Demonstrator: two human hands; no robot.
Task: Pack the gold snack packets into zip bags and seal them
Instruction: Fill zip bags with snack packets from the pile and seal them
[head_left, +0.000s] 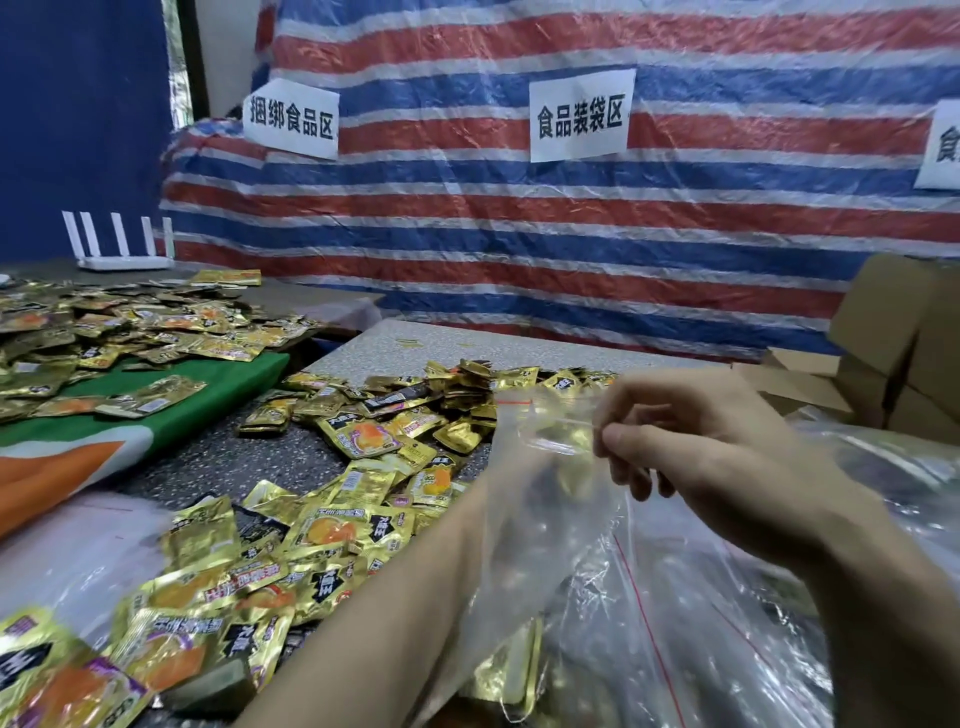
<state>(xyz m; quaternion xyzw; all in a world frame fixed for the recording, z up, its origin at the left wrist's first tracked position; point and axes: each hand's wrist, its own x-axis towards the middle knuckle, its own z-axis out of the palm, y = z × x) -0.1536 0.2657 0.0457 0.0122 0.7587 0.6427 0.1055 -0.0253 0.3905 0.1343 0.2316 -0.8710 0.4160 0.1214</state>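
A heap of gold snack packets (358, 436) covers the speckled table (218, 457) in front of me and runs down to the lower left. My right hand (701, 441) pinches the rim of a clear zip bag (540, 545) with a red strip at its mouth and holds it up over the heap. My left forearm reaches into that bag from the lower left. My left hand (550, 467) is inside it, blurred by the plastic, with gold showing near the fingers. A gold packet (511, 670) lies low in the plastic.
More clear bags (883, 478) are piled at the right, under my right arm. Cardboard boxes (893, 338) stand at the far right. To the left, a table with green and orange cloth (208, 400) holds more gold packets and a white router (122, 254). A striped tarp with paper signs hangs behind.
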